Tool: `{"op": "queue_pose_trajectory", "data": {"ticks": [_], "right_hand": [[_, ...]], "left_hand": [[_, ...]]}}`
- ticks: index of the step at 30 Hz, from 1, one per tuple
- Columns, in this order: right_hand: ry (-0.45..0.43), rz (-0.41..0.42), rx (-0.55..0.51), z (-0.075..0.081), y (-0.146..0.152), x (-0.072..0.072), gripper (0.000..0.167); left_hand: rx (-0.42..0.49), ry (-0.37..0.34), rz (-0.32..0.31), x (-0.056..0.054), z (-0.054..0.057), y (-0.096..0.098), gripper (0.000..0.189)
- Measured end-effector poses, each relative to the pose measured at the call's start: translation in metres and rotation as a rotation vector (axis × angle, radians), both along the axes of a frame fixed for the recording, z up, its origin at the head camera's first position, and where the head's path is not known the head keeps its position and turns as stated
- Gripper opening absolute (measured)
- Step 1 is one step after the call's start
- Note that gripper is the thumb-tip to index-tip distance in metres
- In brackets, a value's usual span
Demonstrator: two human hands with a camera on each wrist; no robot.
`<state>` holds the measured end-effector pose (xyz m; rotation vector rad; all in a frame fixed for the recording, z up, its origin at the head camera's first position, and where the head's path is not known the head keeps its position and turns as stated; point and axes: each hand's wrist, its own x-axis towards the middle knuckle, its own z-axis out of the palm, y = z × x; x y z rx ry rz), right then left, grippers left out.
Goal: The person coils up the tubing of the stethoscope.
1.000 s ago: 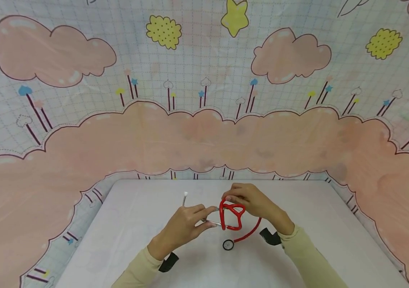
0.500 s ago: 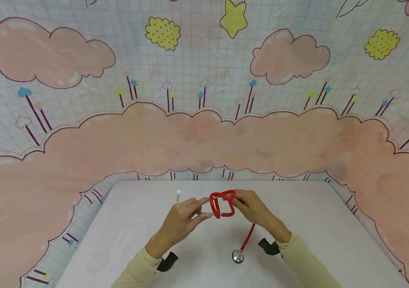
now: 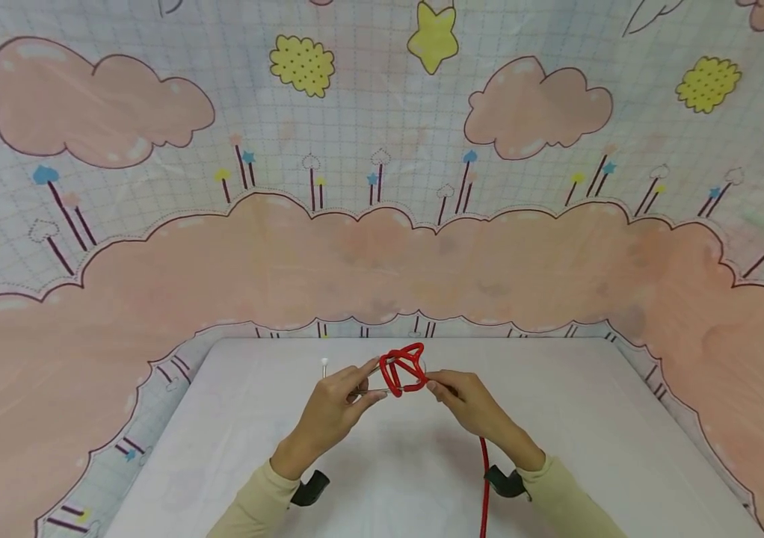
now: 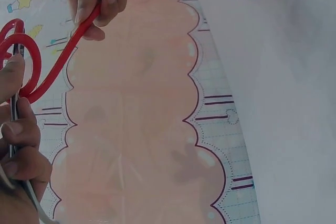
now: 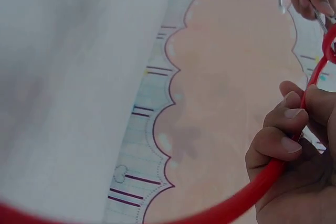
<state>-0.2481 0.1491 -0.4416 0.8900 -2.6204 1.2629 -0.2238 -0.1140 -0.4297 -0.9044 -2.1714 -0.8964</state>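
Note:
A red stethoscope (image 3: 412, 365) is held up above the table, its tubing looped round its metal ear tubes. My left hand (image 3: 336, 400) pinches the metal ear tubes between thumb and fingers; one white ear tip (image 3: 324, 362) sticks up behind it. In the left wrist view the red loop (image 4: 35, 59) wraps the metal beside the thumb. My right hand (image 3: 472, 400) grips the red tubing (image 5: 270, 174) with curled fingers and thumb, just right of the loops. From there the tubing hangs down past the lower edge of the head view. The chest piece is out of view.
Below the hands lies a white table (image 3: 254, 441). A printed backdrop (image 3: 368, 261) with clouds and stars rises behind it. Each wrist carries a black camera mount, one at the left sleeve (image 3: 311, 488) and one at the right (image 3: 506, 482).
Both hands have shifted slightly left, the right hand also lower along the tubing. More tubing is wound on the ear tubes. The chest piece has dropped out of the head view.

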Motion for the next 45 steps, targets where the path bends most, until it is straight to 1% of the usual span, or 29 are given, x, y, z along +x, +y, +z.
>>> {"op": "queue_pose_trajectory", "data": {"ticks": [5, 11, 17, 21, 24, 29, 34, 39, 45], "right_hand": [[0.009, 0.01, 0.004, -0.003, -0.002, 0.003, 0.025], [0.099, 0.019, 0.101, -0.007, -0.008, 0.01, 0.024], [0.174, -0.013, 0.159, -0.007, -0.014, 0.019, 0.021], [0.173, -0.036, 0.198, -0.008, -0.016, 0.024, 0.022], [0.177, -0.039, 0.224, -0.008, -0.017, 0.028, 0.021], [0.187, -0.021, 0.24, -0.008, -0.017, 0.033, 0.016], [0.189, -0.005, 0.231, -0.007, -0.016, 0.039, 0.013], [0.164, 0.021, 0.212, -0.006, -0.016, 0.044, 0.014], [0.141, 0.005, 0.18, -0.002, -0.013, 0.05, 0.012]], "left_hand": [[0.009, -0.022, 0.027, 0.0, -0.001, 0.0, 0.055], [0.027, -0.037, 0.099, -0.002, -0.003, -0.001, 0.053], [0.014, -0.052, 0.166, -0.006, -0.006, -0.003, 0.051], [0.006, -0.04, 0.199, -0.008, -0.008, -0.004, 0.052], [0.003, -0.028, 0.218, -0.009, -0.01, -0.004, 0.052], [-0.001, -0.032, 0.259, -0.01, -0.015, -0.005, 0.053], [-0.029, -0.028, 0.291, -0.011, -0.02, -0.007, 0.053], [-0.048, -0.02, 0.296, -0.01, -0.021, -0.007, 0.053], [-0.054, -0.028, 0.284, -0.011, -0.022, -0.006, 0.052]]}}
